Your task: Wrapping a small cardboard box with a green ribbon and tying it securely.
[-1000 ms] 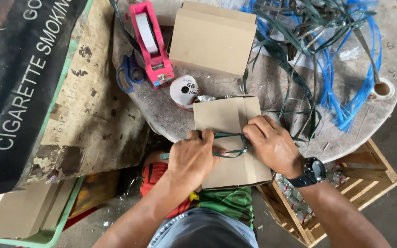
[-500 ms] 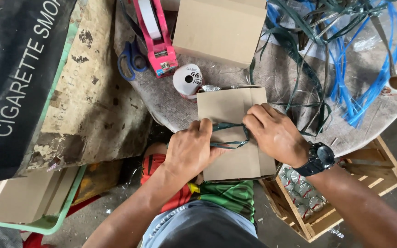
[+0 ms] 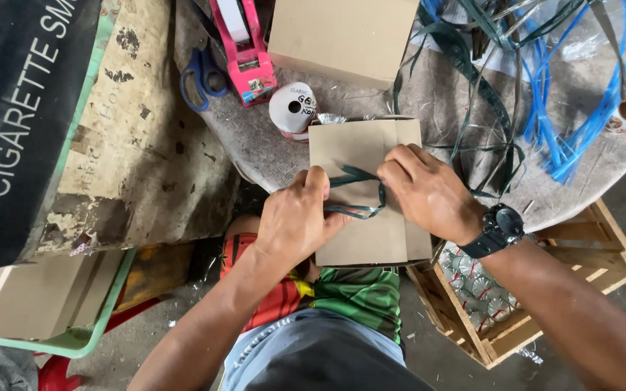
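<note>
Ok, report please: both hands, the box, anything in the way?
Left hand and right hand both gripping dark green strap. Strap looped across closed cardboard box at table edge. Nothing between hands.

Brown cardboard box [image 3: 360,148] tied with a dark green strap [image 3: 356,194].

Lies flat at the near edge of the round table, partly hanging over it toward the knees. Plain, closed, with a seam running down the top. Strap goes across the middle, thin and shiny, looped and twisted there, pinched at both ends of the loop.
</note>
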